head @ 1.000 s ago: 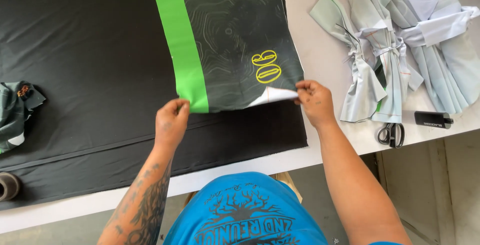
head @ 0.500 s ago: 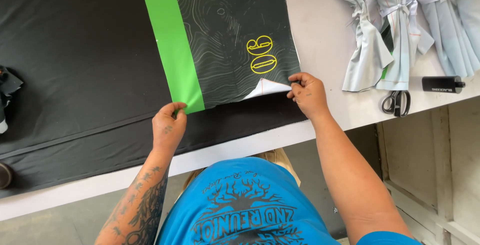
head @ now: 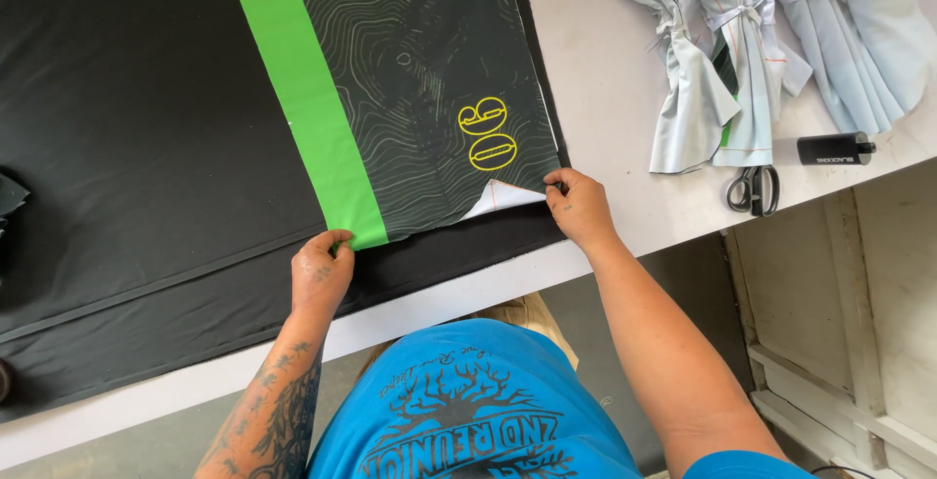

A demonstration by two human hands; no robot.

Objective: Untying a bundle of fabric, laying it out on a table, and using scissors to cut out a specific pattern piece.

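Observation:
A printed fabric panel, dark with pale contour lines, a bright green stripe along its left side and two yellow oval marks, lies on a sheet of black cloth. My left hand pinches the panel's near left corner at the foot of the green stripe. My right hand grips the near right corner, where the white underside is turned up. Both hands hold the near edge down flat on the black cloth.
The white table shows to the right of the cloth. On it lie a bundle of pale grey-blue fabric pieces, black-handled scissors and a small black cylinder. The table's near edge runs just below my hands.
The panel has come down from slightly lifted to lying flat on the black cloth. Both hands stayed on its near corners and drew a little toward the table's edge.

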